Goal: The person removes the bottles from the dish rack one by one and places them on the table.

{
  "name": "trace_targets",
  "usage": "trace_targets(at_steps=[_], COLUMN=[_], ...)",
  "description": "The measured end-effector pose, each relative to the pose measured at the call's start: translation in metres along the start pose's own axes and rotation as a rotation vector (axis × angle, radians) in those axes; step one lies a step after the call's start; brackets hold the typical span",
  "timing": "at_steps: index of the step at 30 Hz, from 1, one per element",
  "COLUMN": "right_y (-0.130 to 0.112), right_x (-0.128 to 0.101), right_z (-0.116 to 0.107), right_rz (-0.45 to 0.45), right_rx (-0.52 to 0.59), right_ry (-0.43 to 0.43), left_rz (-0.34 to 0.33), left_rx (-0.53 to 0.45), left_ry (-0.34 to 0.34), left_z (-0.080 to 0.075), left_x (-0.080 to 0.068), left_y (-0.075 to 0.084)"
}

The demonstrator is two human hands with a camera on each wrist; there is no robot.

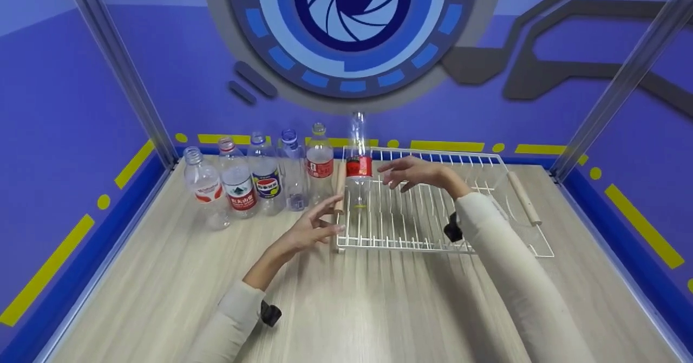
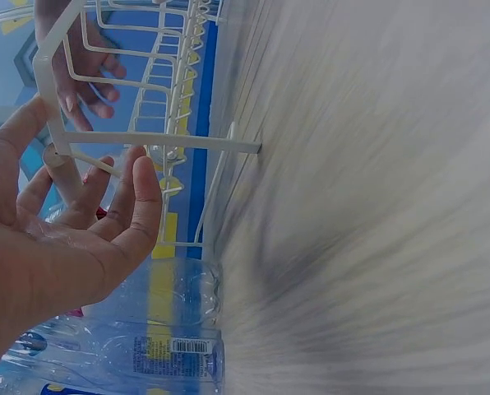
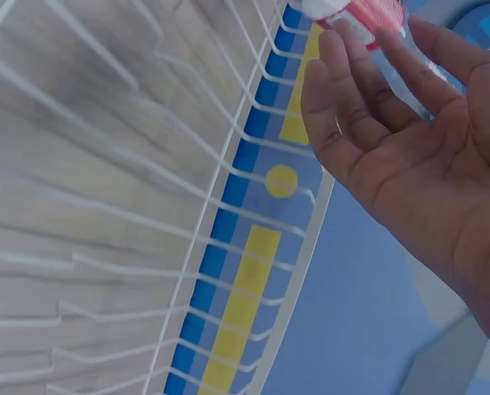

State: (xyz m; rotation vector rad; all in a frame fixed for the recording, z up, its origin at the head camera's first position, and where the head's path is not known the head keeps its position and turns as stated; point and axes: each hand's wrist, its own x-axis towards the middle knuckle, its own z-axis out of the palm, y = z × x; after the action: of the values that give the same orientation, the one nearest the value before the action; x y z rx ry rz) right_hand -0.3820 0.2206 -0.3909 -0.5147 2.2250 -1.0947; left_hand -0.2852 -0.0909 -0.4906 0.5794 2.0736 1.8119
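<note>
A clear plastic bottle [image 1: 359,167] with a red and black label stands upright in the left end of a white wire dish rack [image 1: 403,243]. My right hand [image 1: 417,173] hovers just right of it, fingers extended and a small gap between; in the right wrist view the hand [image 3: 418,140] holds nothing. At the rack's front left corner is my left hand [image 1: 303,234], fingers spread beside the wooden handle [image 1: 340,184]. The left wrist view has that hand [image 2: 72,239] around the corner, loosely bent; whether it touches the frame is unclear.
Left of the rack, several empty uncapped bottles stand in a row, from a red-labelled one [image 1: 320,168] to one with an orange-red logo [image 1: 208,189]. Another wooden handle [image 1: 524,198] is on the rack's right end. Blue walls [image 1: 162,70] enclose the wooden table [image 1: 346,309].
</note>
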Motion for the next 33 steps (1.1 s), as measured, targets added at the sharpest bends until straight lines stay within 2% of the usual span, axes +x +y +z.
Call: trace_targets(at_steps=[7, 14, 17, 28, 33], right_y=[-0.014, -0.027, -0.031, -0.036, -0.039], right_x=[0.019, 0.033, 0.039, 0.05, 0.054], right_z=[0.014, 0.025, 0.028, 0.04, 0.044], right_rz=[0.059, 0.214, 0.252, 0.313, 0.345], right_rx=[0.036, 0.082, 0.099, 0.112, 0.1], right_ry=[-0.024, -0.016, -0.012, 0.018, 0.087], left_rz=[0.004, -0.002, -0.007, -0.01, -0.007], left_rx=[-0.005, 0.001, -0.003, 0.017, 0.02], left_ry=[-0.004, 0.001, 0.001, -0.011, -0.01], left_z=[0.0, -0.001, -0.001, -0.001, -0.001], left_x=[0.0, -0.001, -0.001, -0.004, -0.001], left_y=[0.0, 0.0, 0.001, 0.0, 0.001])
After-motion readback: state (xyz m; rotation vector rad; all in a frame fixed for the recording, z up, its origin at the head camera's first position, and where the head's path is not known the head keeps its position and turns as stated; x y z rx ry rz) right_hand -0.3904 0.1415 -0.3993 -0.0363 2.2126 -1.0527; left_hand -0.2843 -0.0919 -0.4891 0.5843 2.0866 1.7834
